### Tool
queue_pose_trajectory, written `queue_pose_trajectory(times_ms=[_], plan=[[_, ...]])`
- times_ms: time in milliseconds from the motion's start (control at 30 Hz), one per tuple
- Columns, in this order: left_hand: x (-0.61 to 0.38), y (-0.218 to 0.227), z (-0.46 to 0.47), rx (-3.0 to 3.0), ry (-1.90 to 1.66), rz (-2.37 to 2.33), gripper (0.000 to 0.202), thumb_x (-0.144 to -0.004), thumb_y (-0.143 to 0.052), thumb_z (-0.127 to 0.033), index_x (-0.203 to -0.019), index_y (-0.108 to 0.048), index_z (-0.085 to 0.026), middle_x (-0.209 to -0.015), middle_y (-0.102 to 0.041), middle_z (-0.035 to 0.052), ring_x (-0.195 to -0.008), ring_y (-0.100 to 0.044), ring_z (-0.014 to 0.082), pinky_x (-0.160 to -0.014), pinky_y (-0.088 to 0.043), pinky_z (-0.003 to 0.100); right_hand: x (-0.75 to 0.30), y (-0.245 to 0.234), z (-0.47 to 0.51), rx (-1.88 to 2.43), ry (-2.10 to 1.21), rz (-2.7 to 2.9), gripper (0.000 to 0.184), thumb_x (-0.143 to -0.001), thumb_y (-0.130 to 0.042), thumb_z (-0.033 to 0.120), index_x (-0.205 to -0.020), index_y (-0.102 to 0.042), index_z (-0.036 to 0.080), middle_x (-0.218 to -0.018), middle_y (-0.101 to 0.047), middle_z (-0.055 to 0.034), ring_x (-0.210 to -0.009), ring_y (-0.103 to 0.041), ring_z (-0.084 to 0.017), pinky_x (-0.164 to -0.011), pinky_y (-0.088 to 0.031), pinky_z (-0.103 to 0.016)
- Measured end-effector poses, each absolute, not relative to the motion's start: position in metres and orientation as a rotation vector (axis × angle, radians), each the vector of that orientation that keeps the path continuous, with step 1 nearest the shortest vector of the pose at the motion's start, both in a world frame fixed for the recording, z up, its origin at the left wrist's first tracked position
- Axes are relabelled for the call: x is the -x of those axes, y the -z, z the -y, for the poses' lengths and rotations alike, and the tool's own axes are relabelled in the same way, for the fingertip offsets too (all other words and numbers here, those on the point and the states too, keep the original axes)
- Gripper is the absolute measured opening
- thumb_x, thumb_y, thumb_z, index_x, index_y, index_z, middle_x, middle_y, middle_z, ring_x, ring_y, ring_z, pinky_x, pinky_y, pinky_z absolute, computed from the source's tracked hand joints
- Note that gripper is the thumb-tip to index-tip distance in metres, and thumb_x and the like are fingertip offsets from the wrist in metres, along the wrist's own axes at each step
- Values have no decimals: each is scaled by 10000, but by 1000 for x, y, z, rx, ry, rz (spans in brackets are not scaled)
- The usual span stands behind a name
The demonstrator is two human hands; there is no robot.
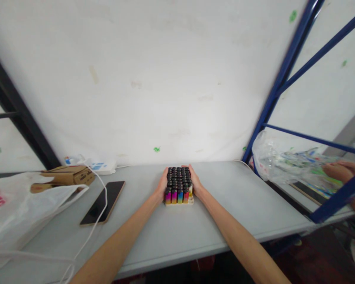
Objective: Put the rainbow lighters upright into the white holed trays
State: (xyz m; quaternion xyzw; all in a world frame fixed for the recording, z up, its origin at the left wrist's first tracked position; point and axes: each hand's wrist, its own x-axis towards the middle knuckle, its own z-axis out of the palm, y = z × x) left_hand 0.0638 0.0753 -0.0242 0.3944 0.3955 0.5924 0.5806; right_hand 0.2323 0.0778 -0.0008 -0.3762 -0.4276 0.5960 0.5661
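Observation:
A tray of lighters stands on the grey table (pixel 148 232) in front of me. The lighters (pixel 177 196) have black tops and bright purple, blue, orange and red bodies, set upright in close rows. Under them the pale tray (pixel 180 204) shows along its front edge, with a gap at the front right corner. My left hand (pixel 162 185) presses against the left side of the block. On the opposite side my right hand (pixel 196 182) grips it, fingers curled round the far right corner.
To the left lie a phone (pixel 103 203), a white cable (pixel 105 193), a cardboard box (pixel 69 174) and a white plastic bag (pixel 12 209). A blue metal frame (pixel 272 92) rises at right. Beyond it, another person's hands (pixel 340 171) are near clear plastic bags (pixel 296 163).

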Motion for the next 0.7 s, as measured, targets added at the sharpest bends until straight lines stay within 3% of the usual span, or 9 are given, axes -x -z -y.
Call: queue_pose_trajectory(times_ms=[100, 167, 267, 400, 567, 700], plan=[[-34, 16, -80, -933, -1552, -1060, 394, -1002, -688, -628, -1031, -765, -243, -1233, -872, 119, -1374, -758, 327, -1250, -563, 484, -264, -5, -89, 960, -1219, 1045, 715, -845, -617, 963, -911, -749, 263, -1038, -854, -66, -1076, -781, -278, -908, -622, -358], [-8, 10, -83, -940, -1656, -1161, 303, -980, -671, -543, -975, -734, -247, -1188, -859, 107, -1398, -736, 300, -1285, -529, 484, -290, -8, -97, 1085, -1045, 1066, 734, -883, -512, 963, -867, -715, 258, -1024, -837, -100, -992, -778, -273, -858, -627, -364], [24, 5, -87, -969, -1710, -1272, 264, -910, -644, -489, -800, -643, -249, -910, -806, 84, -1127, -814, 307, -1138, -639, 519, -316, -7, -104, 1264, -897, 1115, 710, -916, -441, 949, -767, -618, 278, -815, -759, -88, -772, -709, -255, -761, -603, -374], [31, 8, -91, -1091, -1668, -1364, 337, -885, -599, -540, -693, -570, -264, -712, -732, 51, -786, -799, 270, -913, -706, 480, -317, 1, -100, 1299, -862, 1244, 654, -957, -493, 884, -768, -641, 275, -746, -727, -52, -722, -668, -243, -771, -577, -367], [19, 13, -89, -1327, -1570, -1499, 487, -903, -591, -688, -661, -612, -265, -669, -732, 47, -635, -741, 261, -774, -648, 422, -304, -14, -93, 1294, -808, 1410, 555, -1074, -477, 692, -818, -688, 247, -814, -765, -51, -808, -711, -243, -901, -577, -373], [17, 11, -80, -1496, -1542, -1560, 619, -956, -534, -779, -574, -570, -294, -575, -670, 42, -649, -727, 285, -774, -616, 410, -271, -59, -95, 1169, -566, 1754, 523, -1177, -344, 500, -1024, -754, 213, -1058, -836, -95, -1040, -771, -241, -1014, -568, -360]])
